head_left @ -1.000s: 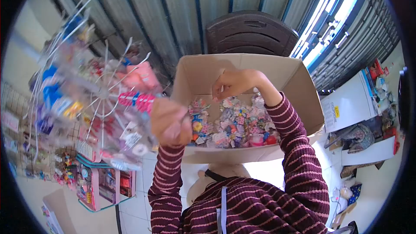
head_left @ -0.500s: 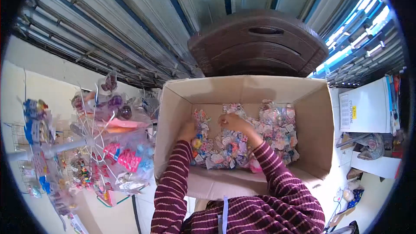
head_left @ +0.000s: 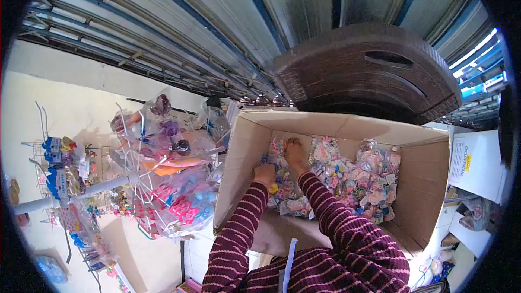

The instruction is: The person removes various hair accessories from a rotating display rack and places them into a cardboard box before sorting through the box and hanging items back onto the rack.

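Both my hands are inside a large cardboard box (head_left: 325, 121) that holds many small clear packets of pastel trinkets (head_left: 374, 179). Near the left wall, my left hand (head_left: 265, 174) is closed among the packets, a bit of blue showing just above it. Whatever it grips is hidden. To its right and farther in, my right hand (head_left: 294, 154) has its fingers curled down beside pink and white packets; what is between them cannot be made out. A strip of bare cardboard lies between the right hand and the packets on the right.
Behind the box stands a brown plastic chair (head_left: 369, 70), close to a metal shutter (head_left: 304, 0). At left, a rack carries hanging bags of colourful goods (head_left: 179, 184). A white carton (head_left: 475, 157) is on the right.
The view has turned left, so the box appears farther right. My right hand has moved left and deeper into the box, closer to my left hand.
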`<state>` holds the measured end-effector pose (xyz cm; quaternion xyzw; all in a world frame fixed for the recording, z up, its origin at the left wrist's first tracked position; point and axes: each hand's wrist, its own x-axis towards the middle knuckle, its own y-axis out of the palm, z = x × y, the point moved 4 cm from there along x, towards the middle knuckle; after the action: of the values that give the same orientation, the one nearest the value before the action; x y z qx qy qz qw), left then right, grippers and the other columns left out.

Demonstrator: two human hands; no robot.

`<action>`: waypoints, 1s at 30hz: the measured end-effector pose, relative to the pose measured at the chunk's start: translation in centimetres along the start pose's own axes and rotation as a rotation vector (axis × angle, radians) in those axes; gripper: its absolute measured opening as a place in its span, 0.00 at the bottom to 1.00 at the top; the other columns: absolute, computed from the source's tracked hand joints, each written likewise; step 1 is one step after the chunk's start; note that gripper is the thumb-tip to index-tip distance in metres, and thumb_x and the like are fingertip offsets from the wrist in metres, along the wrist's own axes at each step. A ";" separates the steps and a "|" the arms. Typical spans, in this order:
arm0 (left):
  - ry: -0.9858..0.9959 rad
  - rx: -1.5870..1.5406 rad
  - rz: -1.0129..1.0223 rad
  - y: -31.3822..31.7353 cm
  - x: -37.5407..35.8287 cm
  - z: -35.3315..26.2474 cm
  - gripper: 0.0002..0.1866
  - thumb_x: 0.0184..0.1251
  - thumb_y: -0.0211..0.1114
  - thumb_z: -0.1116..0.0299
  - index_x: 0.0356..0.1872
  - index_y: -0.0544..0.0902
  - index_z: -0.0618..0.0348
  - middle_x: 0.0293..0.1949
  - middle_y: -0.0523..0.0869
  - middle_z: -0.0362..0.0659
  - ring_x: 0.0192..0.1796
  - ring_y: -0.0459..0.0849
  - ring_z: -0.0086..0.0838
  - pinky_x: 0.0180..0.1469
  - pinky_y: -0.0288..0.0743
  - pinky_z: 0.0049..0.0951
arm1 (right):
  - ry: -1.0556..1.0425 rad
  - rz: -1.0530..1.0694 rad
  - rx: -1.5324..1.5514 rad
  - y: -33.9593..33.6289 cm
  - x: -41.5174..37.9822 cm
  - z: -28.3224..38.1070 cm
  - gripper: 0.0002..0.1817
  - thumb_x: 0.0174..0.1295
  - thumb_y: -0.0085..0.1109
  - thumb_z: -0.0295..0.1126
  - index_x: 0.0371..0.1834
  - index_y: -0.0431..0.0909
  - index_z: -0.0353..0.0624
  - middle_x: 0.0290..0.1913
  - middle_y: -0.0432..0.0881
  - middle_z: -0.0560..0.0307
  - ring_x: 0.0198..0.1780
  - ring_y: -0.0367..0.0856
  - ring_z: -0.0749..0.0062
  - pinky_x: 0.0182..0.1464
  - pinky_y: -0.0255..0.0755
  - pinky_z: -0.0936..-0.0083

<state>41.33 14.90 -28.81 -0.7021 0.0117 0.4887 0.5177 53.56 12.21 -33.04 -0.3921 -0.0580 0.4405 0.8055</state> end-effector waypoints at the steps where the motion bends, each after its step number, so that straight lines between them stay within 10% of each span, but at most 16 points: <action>1: -0.014 -0.062 0.086 -2.7 -1.0 -0.4 0.11 0.41 0.59 0.68 0.29 0.79 0.58 0.31 0.80 0.50 0.36 0.79 0.40 0.38 0.72 0.38 | -0.036 -0.003 -0.101 -0.3 -0.2 0.3 0.09 0.47 0.50 0.31 0.29 0.72 0.37 0.33 0.74 0.42 0.37 0.73 0.51 0.40 0.67 0.63; 5: 0.195 -0.248 -0.064 -7.8 -2.9 0.4 0.12 0.36 0.61 0.69 0.27 0.78 0.60 0.29 0.79 0.51 0.34 0.77 0.43 0.38 0.71 0.36 | 0.087 0.169 0.057 -0.4 0.1 -1.8 0.08 0.46 0.50 0.29 0.29 0.73 0.39 0.29 0.75 0.45 0.37 0.73 0.55 0.40 0.67 0.64; 7: 0.176 -0.355 -0.124 -10.1 -4.5 0.7 0.11 0.36 0.61 0.70 0.26 0.76 0.61 0.28 0.78 0.52 0.33 0.77 0.45 0.37 0.70 0.37 | -0.408 -0.243 0.162 -2.9 -0.5 -1.6 0.06 0.44 0.51 0.26 0.27 0.72 0.39 0.24 0.74 0.47 0.32 0.73 0.56 0.34 0.67 0.65; 12: 0.474 -0.695 -0.466 -15.8 -9.8 0.2 0.09 0.39 0.62 0.73 0.24 0.72 0.62 0.22 0.76 0.50 0.26 0.76 0.42 0.30 0.67 0.34 | -0.285 -0.154 0.299 -13.5 -3.1 1.3 0.03 0.46 0.53 0.25 0.25 0.71 0.39 0.21 0.75 0.54 0.21 0.71 0.71 0.22 0.62 0.76; 19: 0.630 -0.979 -0.849 -19.2 -18.2 0.1 0.10 0.48 0.62 0.76 0.23 0.67 0.58 0.18 0.68 0.33 0.22 0.67 0.12 0.20 0.59 0.15 | -0.214 0.237 1.052 -23.4 -8.8 10.1 0.03 0.53 0.51 0.24 0.27 0.68 0.38 0.28 0.76 0.56 0.27 0.76 0.80 0.24 0.66 0.87; 23: 0.868 -1.928 -0.860 -17.5 -22.8 0.6 0.11 0.56 0.54 0.64 0.26 0.61 0.54 0.21 0.67 0.37 0.25 0.67 0.20 0.31 0.64 0.20 | -0.396 0.326 1.139 -25.3 -12.8 16.4 0.04 0.51 0.53 0.23 0.28 0.68 0.36 0.31 0.77 0.54 0.32 0.77 0.77 0.32 0.70 0.85; 28: 1.113 -2.621 -0.450 -14.0 -28.7 0.0 0.10 0.62 0.46 0.59 0.34 0.65 0.54 0.17 0.61 0.33 0.27 0.66 0.25 0.39 0.64 0.33 | -1.198 -0.415 0.322 -27.4 -20.7 24.0 0.09 0.43 0.56 0.18 0.29 0.70 0.35 0.39 0.75 0.47 0.37 0.77 0.66 0.37 0.71 0.79; 30: 1.302 -2.686 -0.269 -12.3 -30.1 0.5 0.17 0.62 0.43 0.53 0.43 0.66 0.52 0.18 0.63 0.33 0.27 0.67 0.26 0.37 0.64 0.33 | -1.315 -0.401 0.334 -26.2 -22.7 26.0 0.10 0.41 0.56 0.18 0.29 0.70 0.36 0.40 0.75 0.47 0.37 0.77 0.65 0.37 0.71 0.80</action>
<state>31.73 6.22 1.07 -0.7262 -0.2744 -0.3050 -0.5516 45.86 2.15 8.40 0.1023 -0.5354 0.4321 0.7184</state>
